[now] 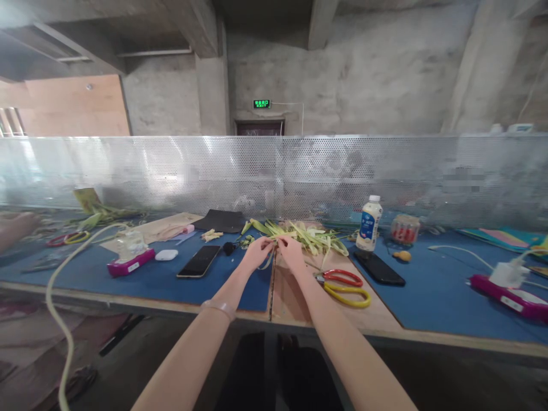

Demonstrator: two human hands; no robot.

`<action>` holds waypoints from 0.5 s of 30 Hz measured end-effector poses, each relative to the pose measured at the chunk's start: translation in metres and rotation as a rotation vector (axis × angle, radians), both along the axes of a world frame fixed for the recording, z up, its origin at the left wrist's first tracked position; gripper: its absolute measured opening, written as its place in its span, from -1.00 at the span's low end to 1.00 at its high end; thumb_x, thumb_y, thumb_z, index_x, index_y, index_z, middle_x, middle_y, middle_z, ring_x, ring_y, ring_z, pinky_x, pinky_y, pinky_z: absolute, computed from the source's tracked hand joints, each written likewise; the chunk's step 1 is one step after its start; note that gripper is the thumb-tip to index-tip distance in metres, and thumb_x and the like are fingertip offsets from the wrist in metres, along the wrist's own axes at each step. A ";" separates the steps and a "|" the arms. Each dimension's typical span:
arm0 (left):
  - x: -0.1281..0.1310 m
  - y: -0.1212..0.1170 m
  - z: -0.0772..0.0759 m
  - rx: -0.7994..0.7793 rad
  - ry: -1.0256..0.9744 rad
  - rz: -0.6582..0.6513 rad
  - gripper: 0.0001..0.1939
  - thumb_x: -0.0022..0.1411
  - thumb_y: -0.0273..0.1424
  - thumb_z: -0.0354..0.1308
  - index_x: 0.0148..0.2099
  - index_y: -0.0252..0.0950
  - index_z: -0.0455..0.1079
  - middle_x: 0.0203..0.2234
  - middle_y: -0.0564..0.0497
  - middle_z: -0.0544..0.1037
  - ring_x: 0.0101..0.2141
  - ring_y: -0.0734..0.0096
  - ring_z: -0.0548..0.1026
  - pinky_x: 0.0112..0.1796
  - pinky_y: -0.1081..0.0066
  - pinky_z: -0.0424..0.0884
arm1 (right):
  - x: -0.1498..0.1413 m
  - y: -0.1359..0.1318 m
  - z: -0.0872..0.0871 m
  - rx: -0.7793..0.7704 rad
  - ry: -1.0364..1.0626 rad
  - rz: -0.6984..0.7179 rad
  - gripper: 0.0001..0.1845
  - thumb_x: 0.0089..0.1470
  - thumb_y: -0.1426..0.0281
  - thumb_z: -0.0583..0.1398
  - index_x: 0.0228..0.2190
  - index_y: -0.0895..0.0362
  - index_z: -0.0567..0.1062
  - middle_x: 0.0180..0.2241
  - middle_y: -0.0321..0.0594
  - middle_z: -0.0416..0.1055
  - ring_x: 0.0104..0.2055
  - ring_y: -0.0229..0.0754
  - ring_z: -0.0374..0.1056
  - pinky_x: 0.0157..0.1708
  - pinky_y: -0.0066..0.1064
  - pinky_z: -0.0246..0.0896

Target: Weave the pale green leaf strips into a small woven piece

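Observation:
My left hand (258, 251) and my right hand (289, 250) meet above the table's middle, fingers closed in a pinch. Between them is a thin plant strip, mostly hidden by the fingers. A pile of pale green and yellow leaf strips (319, 238) lies just behind and to the right of the hands. Scissors with one red and one yellow handle (346, 288) rest on the bare wooden board (291, 297), beside my right forearm. A clear bracelet (219, 309) circles my left wrist.
Left: a phone (199, 262), a white earbud case (166, 255) and a purple power strip (131, 263). Right: a bottle (369, 225), a dark phone (379, 268) and another power strip (509, 297). A perforated metal screen (342, 171) stands behind. Another person's hand (17, 225) shows far left.

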State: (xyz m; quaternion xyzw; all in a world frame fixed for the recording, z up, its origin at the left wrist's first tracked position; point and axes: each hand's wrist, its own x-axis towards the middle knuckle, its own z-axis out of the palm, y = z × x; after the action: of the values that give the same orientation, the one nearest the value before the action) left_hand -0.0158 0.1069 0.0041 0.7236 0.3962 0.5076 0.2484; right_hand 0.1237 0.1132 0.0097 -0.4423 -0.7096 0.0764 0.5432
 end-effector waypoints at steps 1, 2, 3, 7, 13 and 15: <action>0.000 0.001 0.000 0.002 -0.005 0.018 -0.79 0.15 -0.30 0.03 -0.27 -0.32 0.38 -0.40 -0.06 0.53 -0.40 0.36 0.48 -0.49 0.48 0.40 | -0.001 -0.001 0.000 0.002 0.008 0.009 -0.75 0.03 0.44 0.05 -0.34 0.16 0.52 -0.32 -0.14 0.50 -0.26 -0.16 0.38 -0.18 -0.35 0.22; -0.001 0.002 0.000 0.005 -0.004 0.032 -0.82 0.15 -0.31 0.02 -0.31 -0.31 0.37 -0.43 -0.05 0.52 -0.41 0.36 0.48 -0.49 0.48 0.40 | -0.002 -0.002 0.000 0.006 0.016 0.013 -0.74 0.02 0.44 0.04 -0.34 0.17 0.52 -0.32 -0.14 0.50 -0.26 -0.16 0.38 -0.18 -0.35 0.22; -0.001 0.002 0.000 0.008 0.000 0.043 -0.83 0.15 -0.33 0.01 -0.33 -0.30 0.36 -0.46 -0.03 0.51 -0.43 0.36 0.47 -0.50 0.48 0.40 | -0.002 -0.003 0.001 0.010 0.022 0.017 -0.74 0.01 0.45 0.04 -0.34 0.17 0.52 -0.32 -0.14 0.50 -0.26 -0.16 0.37 -0.18 -0.35 0.22; -0.002 0.001 0.002 0.024 0.010 0.079 -0.85 0.15 -0.37 -0.02 -0.38 -0.29 0.33 -0.52 0.00 0.48 -0.47 0.39 0.46 -0.51 0.48 0.38 | -0.004 -0.005 0.002 -0.023 0.049 0.057 -0.69 -0.07 0.49 0.01 -0.34 0.15 0.51 -0.36 -0.20 0.48 -0.34 -0.19 0.35 -0.23 -0.37 0.22; -0.001 -0.003 0.005 0.020 -0.020 0.094 -0.88 0.15 -0.41 -0.03 -0.38 -0.28 0.30 -0.50 -0.01 0.49 -0.46 0.37 0.48 -0.50 0.47 0.37 | 0.000 -0.001 0.002 -0.054 0.109 0.079 -0.64 -0.13 0.47 -0.02 -0.33 0.15 0.50 -0.58 -0.30 0.36 -0.53 -0.22 0.25 -0.45 -0.41 0.19; -0.002 -0.002 0.005 0.020 -0.021 0.094 -0.89 0.16 -0.40 -0.03 -0.37 -0.28 0.30 -0.50 -0.01 0.49 -0.46 0.37 0.49 -0.51 0.47 0.37 | 0.001 0.000 0.002 -0.060 0.105 0.080 -0.64 -0.14 0.47 -0.02 -0.34 0.15 0.51 -0.61 -0.31 0.34 -0.54 -0.22 0.23 -0.46 -0.41 0.17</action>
State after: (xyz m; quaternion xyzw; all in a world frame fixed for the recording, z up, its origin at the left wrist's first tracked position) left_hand -0.0174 0.1044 0.0090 0.7013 0.4220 0.5302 0.2212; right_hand 0.1250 0.1130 0.0117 -0.4251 -0.6946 0.1421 0.5627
